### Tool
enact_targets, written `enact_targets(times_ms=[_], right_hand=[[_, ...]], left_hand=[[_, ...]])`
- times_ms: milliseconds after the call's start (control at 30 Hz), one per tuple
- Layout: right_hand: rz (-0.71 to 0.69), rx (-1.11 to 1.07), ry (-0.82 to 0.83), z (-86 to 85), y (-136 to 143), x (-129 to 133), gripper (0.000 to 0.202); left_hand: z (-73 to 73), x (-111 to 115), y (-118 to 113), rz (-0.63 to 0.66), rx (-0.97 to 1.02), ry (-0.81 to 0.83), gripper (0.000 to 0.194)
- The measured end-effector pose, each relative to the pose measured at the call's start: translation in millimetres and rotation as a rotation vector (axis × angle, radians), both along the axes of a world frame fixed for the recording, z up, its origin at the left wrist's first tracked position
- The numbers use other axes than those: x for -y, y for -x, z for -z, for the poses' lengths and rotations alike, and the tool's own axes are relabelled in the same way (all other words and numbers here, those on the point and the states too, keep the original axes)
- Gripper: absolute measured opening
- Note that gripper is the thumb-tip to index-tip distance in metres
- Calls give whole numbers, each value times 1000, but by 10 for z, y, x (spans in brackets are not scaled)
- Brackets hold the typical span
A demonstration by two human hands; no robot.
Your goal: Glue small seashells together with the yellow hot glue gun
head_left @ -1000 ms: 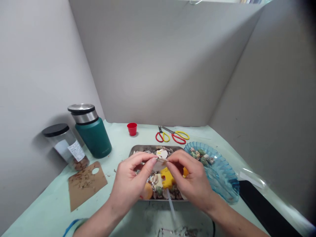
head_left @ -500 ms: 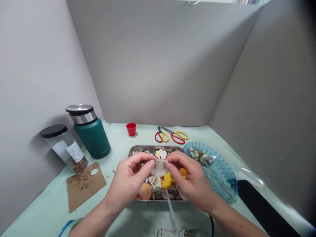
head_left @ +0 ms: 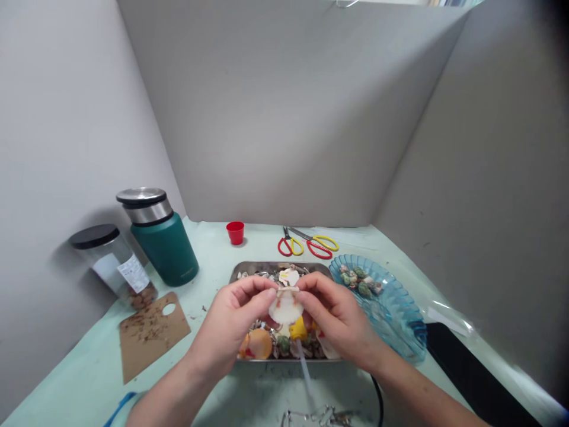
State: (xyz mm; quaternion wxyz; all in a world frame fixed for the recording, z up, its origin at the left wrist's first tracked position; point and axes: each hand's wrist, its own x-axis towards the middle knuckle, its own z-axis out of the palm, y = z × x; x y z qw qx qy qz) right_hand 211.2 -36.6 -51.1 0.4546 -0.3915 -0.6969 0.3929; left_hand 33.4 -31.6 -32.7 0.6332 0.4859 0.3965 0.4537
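A white scallop shell with reddish marks is pinched by its narrow top edge between both hands. Thumb and forefinger of my left hand grip its left corner, and those of my right hand grip the right corner. Beneath them lies a metal tray full of shells and small pieces. In it are an orange shell at the front left, a yellow piece with a pale stick pointing toward me, and another white shell at the back.
A blue scalloped dish holding small shells is on the right, beside a black object. Two scissors and a red cup stand behind. Left are a green bottle, a jar and a brown board. Metal bits lie in front.
The held shell has tilted so that its broad face shows more fully. Both hands still pinch it, with the right hand's lower fingers now covering more of the yellow piece.
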Motion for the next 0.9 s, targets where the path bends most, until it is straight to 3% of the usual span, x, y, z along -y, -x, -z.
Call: enact_targets(times_ms=[200, 500, 900], right_hand=[[-103, -174, 238, -11, 7, -43, 15], [-126, -316, 510, 49, 33, -108, 20], [-175, -443, 660, 69, 27, -162, 21]], left_hand=[[39, -68, -5, 25, 102, 114, 15], [123, -115, -40, 57, 206, 271, 16], [117, -117, -60, 5, 245, 451, 14]])
